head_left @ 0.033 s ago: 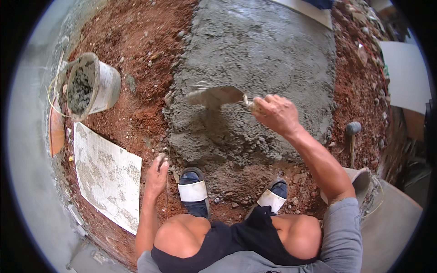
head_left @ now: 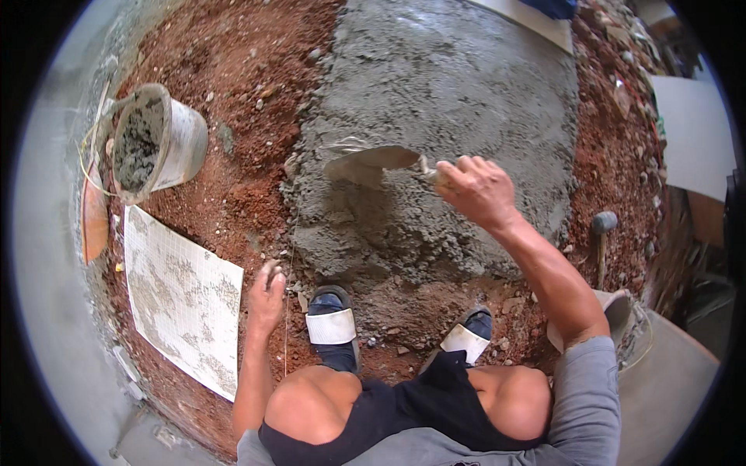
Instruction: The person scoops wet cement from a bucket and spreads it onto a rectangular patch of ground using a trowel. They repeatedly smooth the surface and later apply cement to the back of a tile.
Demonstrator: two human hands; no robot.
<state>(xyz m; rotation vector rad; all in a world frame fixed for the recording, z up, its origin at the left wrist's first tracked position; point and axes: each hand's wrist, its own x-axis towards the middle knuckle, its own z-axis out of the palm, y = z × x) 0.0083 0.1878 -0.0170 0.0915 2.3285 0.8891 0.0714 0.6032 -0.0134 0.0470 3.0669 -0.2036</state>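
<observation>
My right hand (head_left: 478,190) is closed around the handle of a trowel (head_left: 371,161). The trowel's metal blade points left, low over a wide strip of wet grey mortar (head_left: 458,101), and casts a dark shadow on its rough near part. Beside my left foot, my left hand (head_left: 268,299) hangs low with loosely bent fingers and nothing visible in them. A thin string (head_left: 286,334) runs close to that hand, and I see no grip on it.
A bucket of mortar (head_left: 180,147) stands at the left, beyond a mortar-spotted white tile (head_left: 183,299). Reddish soil (head_left: 241,46) borders the strip. At the right lie a mallet (head_left: 604,224) and a second bucket (head_left: 614,314). A pale board (head_left: 536,23) lies at the far end.
The whole view has shifted slightly. My right hand and the trowel appear a little further right, still over the mortar; the left hand looks almost unmoved.
</observation>
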